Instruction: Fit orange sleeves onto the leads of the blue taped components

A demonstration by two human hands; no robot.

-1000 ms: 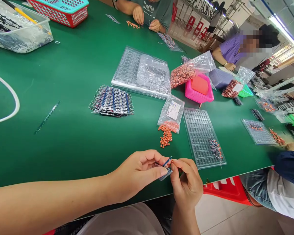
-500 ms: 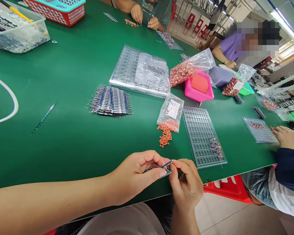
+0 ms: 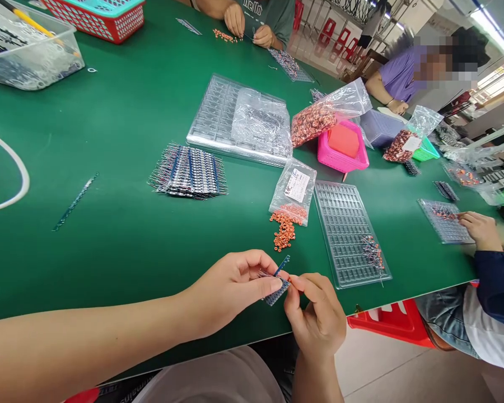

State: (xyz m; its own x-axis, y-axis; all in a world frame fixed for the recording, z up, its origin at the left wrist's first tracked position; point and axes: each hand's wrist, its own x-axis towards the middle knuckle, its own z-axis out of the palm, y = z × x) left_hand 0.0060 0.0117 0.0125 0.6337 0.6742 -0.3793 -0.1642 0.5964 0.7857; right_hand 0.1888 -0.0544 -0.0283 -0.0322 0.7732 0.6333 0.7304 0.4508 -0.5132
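My left hand (image 3: 231, 288) pinches a short taped strip of wired components (image 3: 277, 282) over the near edge of the green table (image 3: 121, 129). My right hand (image 3: 317, 316) is closed in a pinch at the strip's right end, with a tiny orange bit showing at its fingertips. Just beyond lie a small pile of orange rings (image 3: 283, 232) spilling from a labelled clear bag (image 3: 294, 189), and a clear compartment tray (image 3: 346, 232) with a few finished pieces at its near right.
A stack of taped component strips (image 3: 189, 172), clear trays under a plastic bag (image 3: 239, 120), a bag of orange rings (image 3: 319, 117) and a pink basket (image 3: 342, 146) lie farther off. Other people work at the far side and the right, one hand at a tray (image 3: 445, 221).
My hands have shifted slightly, and the strip's blue end now points up more. The hand of the person at the right has reached forward onto the small tray.
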